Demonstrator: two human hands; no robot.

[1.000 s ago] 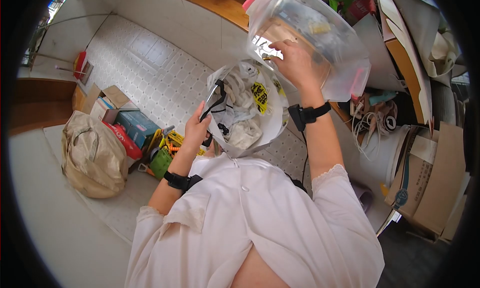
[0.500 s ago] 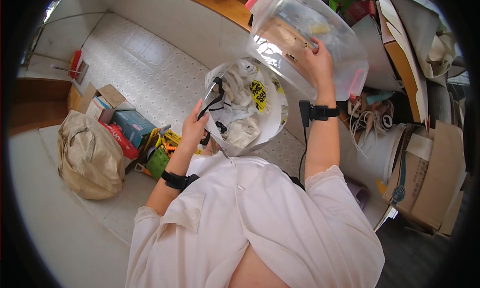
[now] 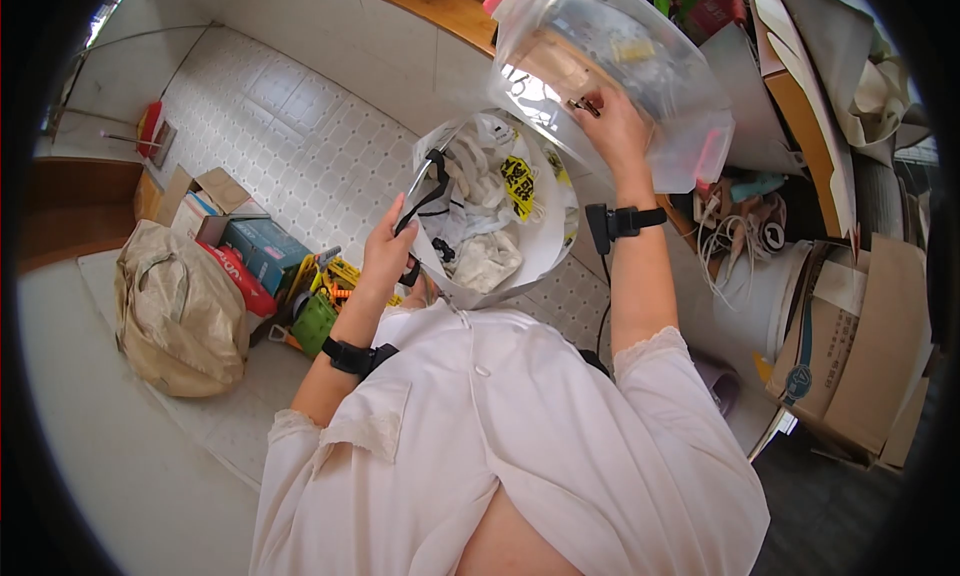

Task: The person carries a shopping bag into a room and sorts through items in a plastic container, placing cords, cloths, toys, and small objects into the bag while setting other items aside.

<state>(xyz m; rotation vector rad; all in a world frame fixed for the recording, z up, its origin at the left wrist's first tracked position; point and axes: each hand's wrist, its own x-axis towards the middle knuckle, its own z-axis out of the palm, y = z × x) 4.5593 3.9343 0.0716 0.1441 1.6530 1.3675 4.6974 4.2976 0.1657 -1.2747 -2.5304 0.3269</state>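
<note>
My left hand is closed around a black strap at the near left rim of a round white bag. Inside that bag lie crumpled white plastic bags and a yellow wrapper with black print. My right hand reaches over a clear plastic bin, which has pink latches. Its fingertips are pinched on a small dark and gold metal piece, whose exact kind I cannot make out. A pale yellow piece lies in the bin, seen through its haze.
At left are a beige cloth bag, a teal box and a green item among tools. Cardboard boxes, a white bucket and tangled white cables crowd the right.
My right hand has moved left and slightly down across the bin, and its fingers have closed on the small metal piece. My left hand stays at the bag's rim.
</note>
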